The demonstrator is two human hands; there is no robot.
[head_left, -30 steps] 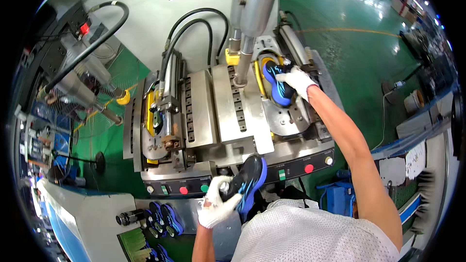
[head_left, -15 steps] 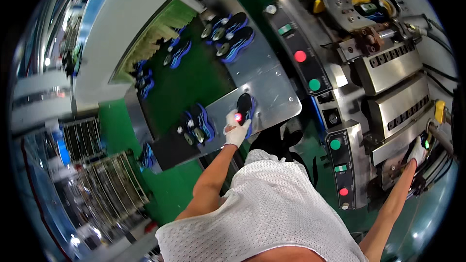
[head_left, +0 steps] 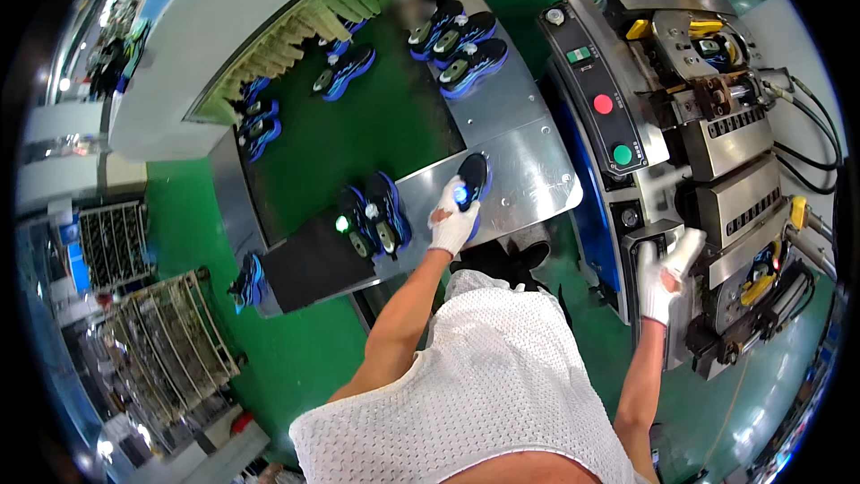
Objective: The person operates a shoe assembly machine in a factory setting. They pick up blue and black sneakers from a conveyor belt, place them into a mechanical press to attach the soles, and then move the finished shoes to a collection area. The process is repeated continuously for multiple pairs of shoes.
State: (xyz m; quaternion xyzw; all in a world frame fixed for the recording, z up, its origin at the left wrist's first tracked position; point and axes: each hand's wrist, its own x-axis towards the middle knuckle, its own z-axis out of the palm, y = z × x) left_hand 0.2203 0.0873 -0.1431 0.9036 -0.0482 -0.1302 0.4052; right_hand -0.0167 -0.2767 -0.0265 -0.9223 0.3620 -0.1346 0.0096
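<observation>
My left hand (head_left: 451,220), in a white glove, is closed on a black-and-blue sports shoe (head_left: 477,170) at the metal table's near edge. A bluish light glows beside its fingers on the shoe. My right hand (head_left: 661,280), also gloved, is raised over the near control panel (head_left: 657,237), fingers and thumb apart and nothing seen in them. Right of it is the machine's lower station (head_left: 748,296), with a yellow clamp (head_left: 760,289) and a small red light. The upper station holds a dark shoe (head_left: 714,52) among yellow clamps.
More shoes (head_left: 475,67) stand on the metal table (head_left: 528,184), with others (head_left: 343,72) on the green belt (head_left: 358,139) before a fringed opening. A pair (head_left: 385,211) sits beside a black mat (head_left: 309,264). Wire racks (head_left: 166,345) stand left. A far control panel (head_left: 596,90) has red and green buttons.
My right hand has pulled back from the machine's lower station, moving left to the near control panel. My left hand stays on the shoe. The view has shifted somewhat.
</observation>
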